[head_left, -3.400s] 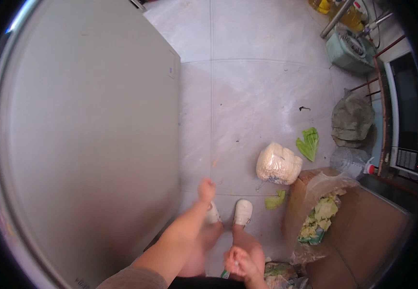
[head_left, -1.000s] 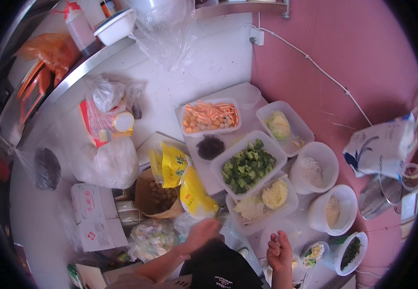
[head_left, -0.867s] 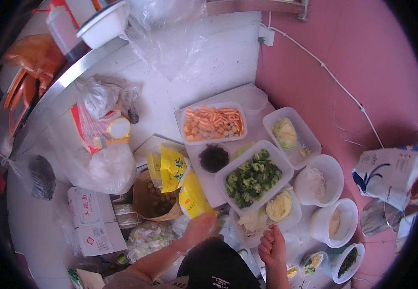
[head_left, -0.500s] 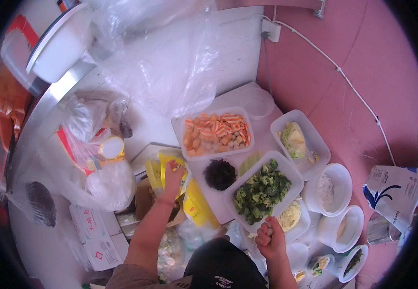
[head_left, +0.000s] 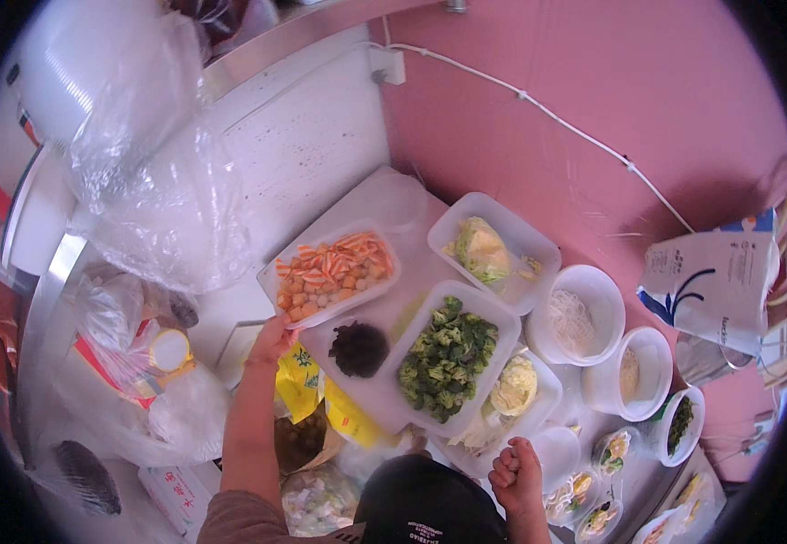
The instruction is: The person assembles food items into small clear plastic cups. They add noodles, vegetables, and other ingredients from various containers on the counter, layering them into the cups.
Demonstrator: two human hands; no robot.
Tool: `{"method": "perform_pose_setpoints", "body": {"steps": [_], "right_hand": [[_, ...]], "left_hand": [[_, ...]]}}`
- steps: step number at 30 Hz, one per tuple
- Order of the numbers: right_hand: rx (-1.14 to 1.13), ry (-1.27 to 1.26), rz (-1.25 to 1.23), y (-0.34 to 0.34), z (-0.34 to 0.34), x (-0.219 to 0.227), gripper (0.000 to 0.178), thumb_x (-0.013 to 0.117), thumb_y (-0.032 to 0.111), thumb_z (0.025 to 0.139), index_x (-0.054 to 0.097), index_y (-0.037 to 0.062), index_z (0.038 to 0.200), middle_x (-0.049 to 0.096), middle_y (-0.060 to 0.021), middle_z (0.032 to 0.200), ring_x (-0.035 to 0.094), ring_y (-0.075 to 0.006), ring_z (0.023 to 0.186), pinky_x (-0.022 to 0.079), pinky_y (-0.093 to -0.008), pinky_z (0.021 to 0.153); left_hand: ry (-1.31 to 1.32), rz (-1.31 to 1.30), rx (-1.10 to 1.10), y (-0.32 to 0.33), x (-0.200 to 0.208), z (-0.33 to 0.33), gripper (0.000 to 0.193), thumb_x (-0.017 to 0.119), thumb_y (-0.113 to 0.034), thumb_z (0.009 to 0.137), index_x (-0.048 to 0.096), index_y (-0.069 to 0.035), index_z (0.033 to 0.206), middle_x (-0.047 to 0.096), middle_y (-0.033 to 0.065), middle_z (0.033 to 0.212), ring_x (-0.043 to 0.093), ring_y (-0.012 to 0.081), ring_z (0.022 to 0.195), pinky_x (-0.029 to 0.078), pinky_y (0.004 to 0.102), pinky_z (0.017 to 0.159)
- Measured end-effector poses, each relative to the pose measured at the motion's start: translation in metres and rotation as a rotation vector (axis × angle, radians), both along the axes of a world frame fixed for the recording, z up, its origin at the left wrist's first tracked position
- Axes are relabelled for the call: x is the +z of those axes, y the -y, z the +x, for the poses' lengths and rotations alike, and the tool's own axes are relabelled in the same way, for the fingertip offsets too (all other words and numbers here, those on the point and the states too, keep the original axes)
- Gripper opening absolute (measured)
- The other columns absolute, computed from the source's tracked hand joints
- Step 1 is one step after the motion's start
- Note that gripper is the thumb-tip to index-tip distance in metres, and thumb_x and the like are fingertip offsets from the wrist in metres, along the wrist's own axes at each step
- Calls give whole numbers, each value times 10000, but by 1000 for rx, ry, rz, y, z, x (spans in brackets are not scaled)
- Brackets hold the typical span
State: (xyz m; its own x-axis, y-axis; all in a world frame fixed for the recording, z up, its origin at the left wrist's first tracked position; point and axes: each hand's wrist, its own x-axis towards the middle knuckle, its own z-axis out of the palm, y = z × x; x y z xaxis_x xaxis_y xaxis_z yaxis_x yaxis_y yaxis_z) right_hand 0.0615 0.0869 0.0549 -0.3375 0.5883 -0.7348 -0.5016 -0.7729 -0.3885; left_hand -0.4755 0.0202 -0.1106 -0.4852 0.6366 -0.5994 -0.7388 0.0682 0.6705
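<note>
My left hand (head_left: 271,340) is at the near left corner of a white plastic bin (head_left: 384,288) of orange-striped crab sticks and balls (head_left: 335,272). Its fingers are drawn together; whatever they hold is hidden. Just below it lies a yellow bag (head_left: 298,381). Dark, ruffled food like wood ear (head_left: 359,350) sits to the right. My right hand (head_left: 513,467) is curled closed, its contents unseen, near a tub with a pale yellow vegetable (head_left: 513,385). Beyond it stands a bin of broccoli (head_left: 448,358).
A cabbage bin (head_left: 529,258) and round tubs of white noodles (head_left: 584,313) and greens (head_left: 681,426) line the right side. Small filled cups (head_left: 611,451) stand nearer. Plastic bags (head_left: 121,399) crowd the left. A black cap (head_left: 430,499) covers the lower middle.
The view has swung right. My left hand has gone from the yellow bag to the crab stick bin's corner. My right hand has moved away from the broccoli bin's edge, still closed.
</note>
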Motion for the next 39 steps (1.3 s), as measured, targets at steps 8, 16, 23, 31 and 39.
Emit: {"method": "perform_pose_setpoints", "body": {"steps": [8,16,23,31,39], "right_hand": [[-113,-88,45,18,33,-4,138,497,260,919,523,125,914,428,-5,603,316,-90,430,261,-216,368],[-85,-143,58,38,94,-6,177,488,264,922,471,115,828,421,17,644,400,-99,514,306,-235,407],[-307,83,268,89,248,-6,171,462,207,944,563,73,980,474,3,661,394,-61,470,301,-197,384],[-1047,254,-74,182,501,-78,451,534,441,881,503,17,1034,379,32,529,299,-84,371,230,-225,328],[-1281,111,-265,196,584,-99,306,504,330,846,370,134,653,310,40,498,266,-91,379,201,-223,323]], "left_hand": [[-332,21,143,5,54,45,196,501,-54,852,524,-10,1041,604,93,943,607,180,753,516,259,581],[-680,39,-14,71,108,79,304,488,-124,885,515,-19,1169,544,12,966,475,53,751,392,167,586],[-1198,-81,-177,92,172,175,298,533,-176,833,577,-15,1079,613,165,942,582,247,778,485,368,657],[-1179,22,-604,88,230,441,489,579,-106,812,463,-11,1277,563,139,1179,556,254,990,434,338,868],[-132,112,-792,21,152,631,232,492,-58,813,539,-34,1039,611,55,917,541,86,636,366,187,441]]}}
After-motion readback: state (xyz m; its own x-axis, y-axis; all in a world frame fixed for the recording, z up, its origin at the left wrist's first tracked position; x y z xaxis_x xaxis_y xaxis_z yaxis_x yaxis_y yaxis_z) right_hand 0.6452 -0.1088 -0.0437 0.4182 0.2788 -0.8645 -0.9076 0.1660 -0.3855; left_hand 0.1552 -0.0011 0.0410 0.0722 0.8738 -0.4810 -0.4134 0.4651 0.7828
